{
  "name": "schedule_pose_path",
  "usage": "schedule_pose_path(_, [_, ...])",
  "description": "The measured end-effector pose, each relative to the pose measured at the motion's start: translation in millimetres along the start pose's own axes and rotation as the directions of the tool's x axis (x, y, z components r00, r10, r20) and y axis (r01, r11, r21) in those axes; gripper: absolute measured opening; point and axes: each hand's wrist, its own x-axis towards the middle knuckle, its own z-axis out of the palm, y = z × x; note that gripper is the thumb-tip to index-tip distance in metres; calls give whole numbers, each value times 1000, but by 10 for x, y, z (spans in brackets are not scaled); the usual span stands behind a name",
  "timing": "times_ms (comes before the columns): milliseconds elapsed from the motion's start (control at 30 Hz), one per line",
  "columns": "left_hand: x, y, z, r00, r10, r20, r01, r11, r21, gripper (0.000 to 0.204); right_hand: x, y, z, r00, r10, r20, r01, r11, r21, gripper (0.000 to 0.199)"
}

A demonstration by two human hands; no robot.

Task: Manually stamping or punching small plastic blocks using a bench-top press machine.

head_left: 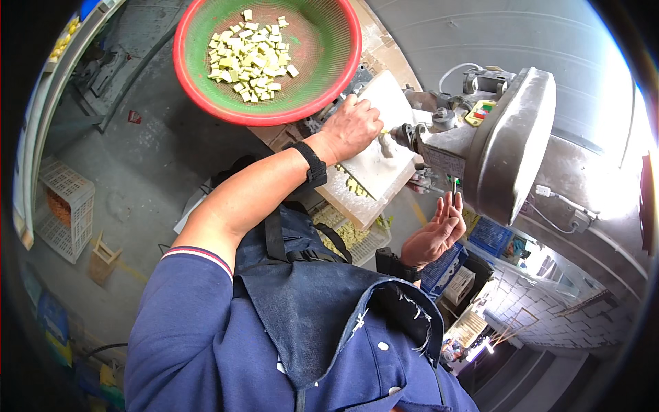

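Observation:
My left hand (pixel 353 125) reaches over a pale board (pixel 371 165) on the machine's work table, its fingers closed in a pinch close to the spindle (pixel 407 137) of a grey drill press (pixel 511 144). A yellowish speck shows by the fingertips, but what they hold is mostly hidden. My right hand (pixel 439 233) is raised below the machine's head, fingers curled at the lower end of a thin dark lever (pixel 454 186). Beyond my left hand stands a green mesh basin (pixel 322 41) with a red rim, holding many small pale yellow-green blocks (pixel 254 58).
More yellow-green pieces (pixel 355 187) lie along the board's edge. Below the table is a pale crate (pixel 371 244) with similar bits. A grey plastic crate (pixel 72 206) and a small wooden stool (pixel 103 261) stand on the floor at left. Blue crates (pixel 489 237) are at right.

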Motion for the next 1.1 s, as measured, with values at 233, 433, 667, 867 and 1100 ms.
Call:
schedule_pose_path(233, [25, 4, -19, 1000, 7, 4, -7, 1000, -5, 7, -58, 70, 24, 999, -39, 9, 39, 999, -7, 23])
schedule_pose_path(433, [46, 5, -10, 1000, 9, 9, -9, 1000, -11, 7, -103, 120, 38, 998, -48, 37, 47, 998, 42, 24])
schedule_pose_path(667, [21, -21, -36, 999, 32, -3, -32, 999, -12, 5, -98, 145, 48, 998, -64, 27, 64, 998, 15, 24])
schedule_pose_path(867, [41, 1, -46, 998, 41, 42, -41, 999, 12, 5, 261, 102, -233, 994, -109, 33, 110, 994, -28, 27])
schedule_pose_path(1100, [154, -37, -20, 990, 129, 63, -125, 990, -58, 6, 1213, 270, -570, 972, -161, 169, 164, 986, -5, 38])
